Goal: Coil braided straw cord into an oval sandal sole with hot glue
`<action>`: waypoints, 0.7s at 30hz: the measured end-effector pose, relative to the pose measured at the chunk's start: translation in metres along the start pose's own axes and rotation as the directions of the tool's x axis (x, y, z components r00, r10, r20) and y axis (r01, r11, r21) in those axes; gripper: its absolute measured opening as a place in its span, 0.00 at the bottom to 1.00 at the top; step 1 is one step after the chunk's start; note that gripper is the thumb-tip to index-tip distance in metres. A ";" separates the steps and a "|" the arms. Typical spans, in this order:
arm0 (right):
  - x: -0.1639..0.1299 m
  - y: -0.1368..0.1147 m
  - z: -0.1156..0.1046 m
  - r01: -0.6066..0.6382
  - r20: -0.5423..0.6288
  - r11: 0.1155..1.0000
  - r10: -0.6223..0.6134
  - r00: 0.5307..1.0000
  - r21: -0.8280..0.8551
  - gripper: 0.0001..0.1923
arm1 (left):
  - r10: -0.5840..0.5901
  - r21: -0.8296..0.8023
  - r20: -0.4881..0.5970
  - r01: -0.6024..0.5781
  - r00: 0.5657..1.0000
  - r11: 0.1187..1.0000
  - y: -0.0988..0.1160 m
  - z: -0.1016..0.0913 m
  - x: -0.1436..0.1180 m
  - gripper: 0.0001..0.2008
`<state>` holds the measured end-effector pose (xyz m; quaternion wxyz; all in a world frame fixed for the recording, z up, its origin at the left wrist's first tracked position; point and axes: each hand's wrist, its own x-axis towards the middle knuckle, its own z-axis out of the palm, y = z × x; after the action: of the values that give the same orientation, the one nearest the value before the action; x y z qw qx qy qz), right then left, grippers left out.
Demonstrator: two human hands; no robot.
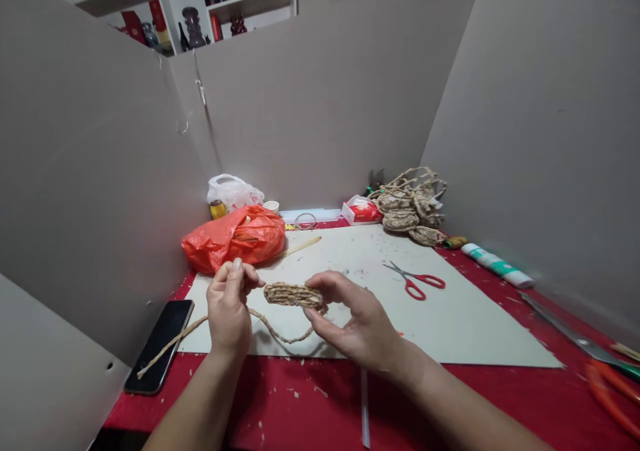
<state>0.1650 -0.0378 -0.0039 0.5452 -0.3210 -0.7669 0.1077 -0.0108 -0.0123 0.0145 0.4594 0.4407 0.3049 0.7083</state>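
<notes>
A small oval coil of twisted straw cord (293,294) is raised above the pale work board, seen nearly edge-on. My right hand (357,321) is closed on the coil's right end, thumb below and fingers above. Just left of the coil is my left hand (230,308), its thumb pressed to curled fingers. A loose tail of straw cord (280,336) loops below the coil, enters the left hand's grip and comes out at the left. Its free end hangs over a black phone (160,348). Whether the left fingertips pinch anything else is too small to tell.
Red-handled scissors (413,281) lie open on the board (480,324). Behind are a red plastic bag (235,238), a tissue pack (361,210) and bundled straw cord (410,204). Large shears (575,338) lie at right on the red cloth (300,404). Grey panels enclose the table.
</notes>
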 end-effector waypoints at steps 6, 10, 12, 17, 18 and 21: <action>0.002 0.001 0.001 0.004 0.043 1.000 -0.004 0.999 0.001 0.12 | -0.003 -0.050 -0.028 0.001 1.000 0.999 -0.003 0.000 0.003 0.11; 0.001 0.004 0.003 -0.012 0.013 1.000 0.012 1.000 0.006 0.11 | -0.088 -0.027 0.021 0.088 0.996 0.996 0.002 0.003 -0.002 0.09; 0.001 0.005 0.004 -0.022 -0.006 1.000 0.022 1.000 0.004 0.12 | -0.161 -0.010 0.111 0.163 0.981 0.987 0.003 0.005 -0.005 0.15; -0.002 0.008 0.005 -0.024 0.008 0.999 0.024 1.000 0.036 0.13 | -0.275 0.044 0.287 0.274 0.917 0.961 0.001 0.006 -0.007 0.17; -0.002 0.008 0.005 -0.017 0.015 0.999 0.017 1.000 0.035 0.13 | -0.299 0.050 0.291 0.297 0.909 0.954 0.000 0.006 -0.007 0.14; -0.004 0.009 0.005 0.024 0.032 1.000 -0.024 0.999 -0.020 0.13 | -0.380 0.070 0.297 0.377 0.876 0.924 -0.003 0.006 -0.003 0.10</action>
<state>0.1649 -0.0323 -0.0130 0.5310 -0.3157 -0.7802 0.0983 -0.0034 -0.0141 0.0136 0.6281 0.4788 0.3141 0.5270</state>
